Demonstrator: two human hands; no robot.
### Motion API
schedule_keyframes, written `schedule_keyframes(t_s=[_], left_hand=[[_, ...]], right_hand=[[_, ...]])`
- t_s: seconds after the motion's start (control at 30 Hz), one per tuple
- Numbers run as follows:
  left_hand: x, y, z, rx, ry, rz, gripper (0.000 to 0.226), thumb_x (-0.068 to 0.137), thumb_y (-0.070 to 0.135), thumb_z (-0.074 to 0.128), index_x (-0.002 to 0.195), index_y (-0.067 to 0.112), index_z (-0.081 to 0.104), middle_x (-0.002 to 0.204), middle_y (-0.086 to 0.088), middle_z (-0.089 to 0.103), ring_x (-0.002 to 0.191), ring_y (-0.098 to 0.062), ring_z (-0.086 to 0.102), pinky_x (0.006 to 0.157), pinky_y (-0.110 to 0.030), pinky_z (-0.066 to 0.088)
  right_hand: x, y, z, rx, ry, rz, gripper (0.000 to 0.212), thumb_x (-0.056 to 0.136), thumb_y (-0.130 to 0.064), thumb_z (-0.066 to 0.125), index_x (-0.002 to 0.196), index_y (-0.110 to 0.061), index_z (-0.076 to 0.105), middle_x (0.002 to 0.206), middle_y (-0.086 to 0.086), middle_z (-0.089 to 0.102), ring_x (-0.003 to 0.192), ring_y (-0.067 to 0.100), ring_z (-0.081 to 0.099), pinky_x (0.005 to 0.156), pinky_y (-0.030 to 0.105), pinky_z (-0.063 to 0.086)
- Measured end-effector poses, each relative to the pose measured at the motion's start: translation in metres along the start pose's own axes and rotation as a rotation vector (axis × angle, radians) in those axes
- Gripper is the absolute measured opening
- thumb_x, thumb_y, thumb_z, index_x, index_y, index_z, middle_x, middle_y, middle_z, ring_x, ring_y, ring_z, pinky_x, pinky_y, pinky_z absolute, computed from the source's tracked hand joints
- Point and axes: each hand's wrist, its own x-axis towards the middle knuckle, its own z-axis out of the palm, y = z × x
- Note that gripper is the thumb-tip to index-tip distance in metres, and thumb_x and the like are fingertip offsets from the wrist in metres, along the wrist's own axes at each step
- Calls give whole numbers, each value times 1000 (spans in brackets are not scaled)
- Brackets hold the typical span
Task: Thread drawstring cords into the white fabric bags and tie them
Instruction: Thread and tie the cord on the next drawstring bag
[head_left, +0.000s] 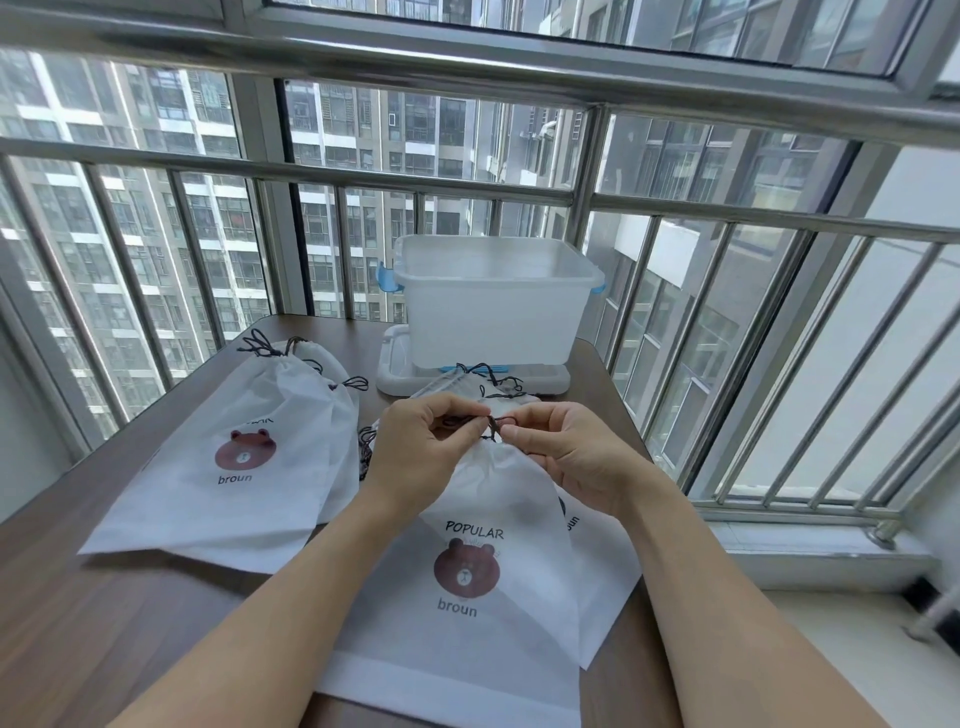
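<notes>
A white fabric bag (467, 519) with a brown bear print and the words POPULAR and broun lies in front of me, its mouth gathered at the top. A dark drawstring cord (493, 422) comes out of that gathered mouth. My left hand (426, 447) pinches the cord on its left side, and my right hand (566, 452) pinches it on the right, fingertips almost meeting. More white bags lie under this one at the right (608, 561).
A pile of cinched white bags (234, 467) with dark cords lies at the left on the brown table (104, 623). A translucent plastic bin (493, 301) stands on its lid (395, 374) at the back. Metal window railings (727, 218) surround the table.
</notes>
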Motion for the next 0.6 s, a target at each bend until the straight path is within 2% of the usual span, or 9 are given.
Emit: schedule_keyframes(t_s=[0.1,0.23,0.3,0.4,0.5,0.6], left_hand=[[0,0,0,2,-4,4,19,84,5,76,86,24,77,80,8,76,78,-7,72,76,-18,55],[-1,-1,0,5,-8,7,20,84,6,76,86,26,77,81,8,76,78,-9,73,77,-22,57],[-1,-2,0,0,-18,6,20,84,5,76,86,25,77,81,7,77,79,-9,73,78,-21,57],[0,-3,2,-1,-21,12,20,84,4,76,86,24,78,81,8,77,78,-8,73,76,-18,54],[0,-3,3,-25,-23,18,19,84,2,75,87,21,78,81,8,77,79,-8,73,76,-17,53],[-1,-3,5,-42,-40,27,19,83,1,75,88,19,78,82,7,77,80,-10,73,76,-18,54]], right_hand=[[1,1,-4,-65,5,15,16,78,-10,77,93,-3,76,92,14,72,85,24,67,77,27,58],[3,4,-5,-136,2,26,23,81,-22,76,94,-4,75,89,16,63,78,23,57,67,27,49],[4,4,-6,-104,0,9,15,90,-22,69,91,-8,72,86,11,61,74,19,53,66,27,46],[5,4,-3,22,-14,8,19,103,-21,53,93,-10,64,79,1,58,65,11,49,61,21,43],[5,4,2,173,-23,98,36,107,-26,42,76,-17,57,74,-1,47,63,13,41,60,24,38],[6,5,2,185,-26,144,41,99,-44,55,69,-17,62,77,4,52,72,21,51,69,29,45]])
